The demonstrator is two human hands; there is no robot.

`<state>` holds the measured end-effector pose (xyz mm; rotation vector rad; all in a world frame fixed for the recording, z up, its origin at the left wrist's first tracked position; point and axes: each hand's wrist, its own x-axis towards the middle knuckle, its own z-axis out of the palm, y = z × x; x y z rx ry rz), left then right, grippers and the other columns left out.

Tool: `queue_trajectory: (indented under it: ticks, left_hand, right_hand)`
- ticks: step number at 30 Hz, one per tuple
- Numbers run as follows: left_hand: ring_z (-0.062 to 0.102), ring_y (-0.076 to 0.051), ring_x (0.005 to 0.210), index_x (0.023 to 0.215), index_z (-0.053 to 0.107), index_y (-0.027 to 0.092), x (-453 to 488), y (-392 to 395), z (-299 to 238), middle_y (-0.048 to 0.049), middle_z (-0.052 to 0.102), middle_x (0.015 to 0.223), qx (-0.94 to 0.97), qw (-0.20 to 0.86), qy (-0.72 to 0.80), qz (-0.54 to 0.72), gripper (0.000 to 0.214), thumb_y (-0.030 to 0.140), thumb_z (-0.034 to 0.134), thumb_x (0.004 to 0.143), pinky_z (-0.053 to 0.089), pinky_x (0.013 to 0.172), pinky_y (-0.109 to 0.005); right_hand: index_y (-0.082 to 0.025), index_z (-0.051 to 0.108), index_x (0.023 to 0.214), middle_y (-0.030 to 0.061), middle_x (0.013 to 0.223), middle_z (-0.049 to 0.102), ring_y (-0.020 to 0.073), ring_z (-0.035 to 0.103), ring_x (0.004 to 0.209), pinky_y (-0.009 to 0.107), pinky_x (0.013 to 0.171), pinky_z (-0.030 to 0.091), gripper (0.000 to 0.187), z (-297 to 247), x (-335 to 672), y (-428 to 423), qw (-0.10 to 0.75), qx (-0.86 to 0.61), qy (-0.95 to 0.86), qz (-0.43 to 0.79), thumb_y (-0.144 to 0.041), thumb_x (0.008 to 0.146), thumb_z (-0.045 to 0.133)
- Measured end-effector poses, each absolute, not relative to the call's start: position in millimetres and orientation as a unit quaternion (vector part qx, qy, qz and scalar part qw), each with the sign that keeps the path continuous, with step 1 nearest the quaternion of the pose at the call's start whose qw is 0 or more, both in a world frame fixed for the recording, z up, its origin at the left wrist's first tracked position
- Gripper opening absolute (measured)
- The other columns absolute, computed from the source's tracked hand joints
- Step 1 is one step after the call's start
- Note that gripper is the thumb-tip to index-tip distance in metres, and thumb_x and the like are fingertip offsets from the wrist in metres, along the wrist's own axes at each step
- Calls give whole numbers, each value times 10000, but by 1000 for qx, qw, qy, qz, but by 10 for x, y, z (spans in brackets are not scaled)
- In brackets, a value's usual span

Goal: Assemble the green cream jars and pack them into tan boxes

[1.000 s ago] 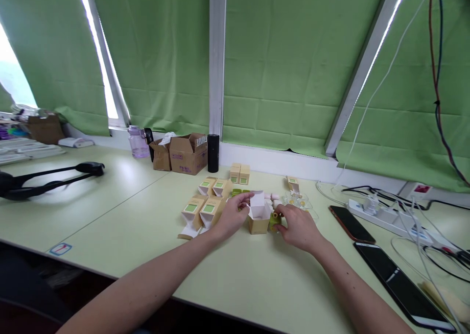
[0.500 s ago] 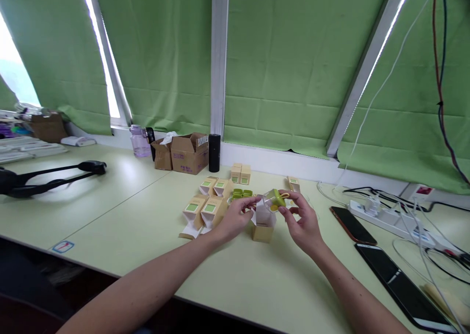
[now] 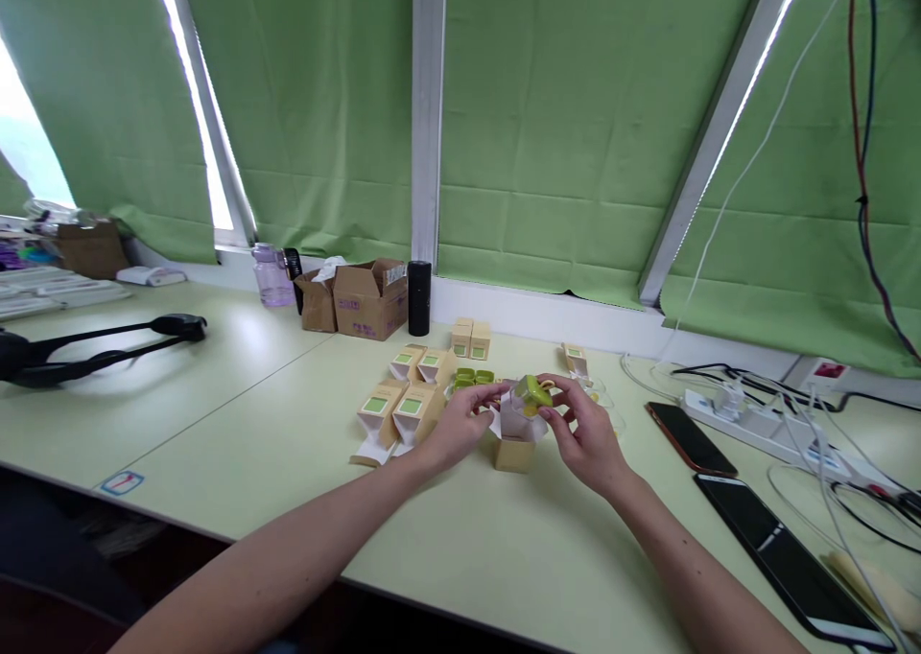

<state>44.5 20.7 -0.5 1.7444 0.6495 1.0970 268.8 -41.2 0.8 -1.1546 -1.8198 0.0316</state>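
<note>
My right hand (image 3: 586, 438) grips a small clear container with a green cap (image 3: 532, 392) and a yellow loop, between thumb and fingers. The container is tilted, its clear end at the mouth of an open cardboard box (image 3: 514, 455) with white inner flaps. At the box's left flap, the fingers of my left hand (image 3: 460, 431) are closed on its edge. Left of that hand stand several similar cardboard boxes (image 3: 410, 407) with green labels and open flaps. Just behind my hands are several green caps (image 3: 475, 377), partly hidden.
Two closed small boxes (image 3: 470, 338) stand farther back, near a black cylinder (image 3: 419, 298) and larger cartons (image 3: 370, 299). Another small box (image 3: 575, 360) lies behind my right hand. Phones (image 3: 784, 548), a power strip (image 3: 755, 433) and cables lie on the right.
My right hand has moved slightly left and down, bringing the green-capped container lower into the box's opening. The left hand stays at the flap.
</note>
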Motion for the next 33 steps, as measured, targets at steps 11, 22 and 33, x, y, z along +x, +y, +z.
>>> queue_trajectory:
  ticks: [11,22,33]
  left_hand:
    - [720,-251,1113,1281,773,148,456,280,-67,-113,792,1195,678,522,246,455,674,6,525,670,557,1047,-395]
    - [708,-241,1119,1278,764,128,449,264,-60,-125,777,1203,676,513,271,454,690,-9,518,648,555,1055,-394]
    - [702,-224,1038,1295,758,135,457,296,-128,-112,776,1122,689,488,279,457,669,12,544,673,565,991,-377]
  right_hand:
    - [-265,558,1337,51,1067,811,198,777,682,325,616,552,275,58,2693,-442,416,-476,-774,-36,-317,1070,520]
    - [-267,578,1246,25,1015,806,216,774,775,334,677,532,247,62,2648,-493,369,-468,-801,-56,-287,1001,599]
    - [-262,572,1095,65,1040,741,264,677,904,342,665,451,167,77,2561,-549,338,-462,-819,-49,-215,937,598]
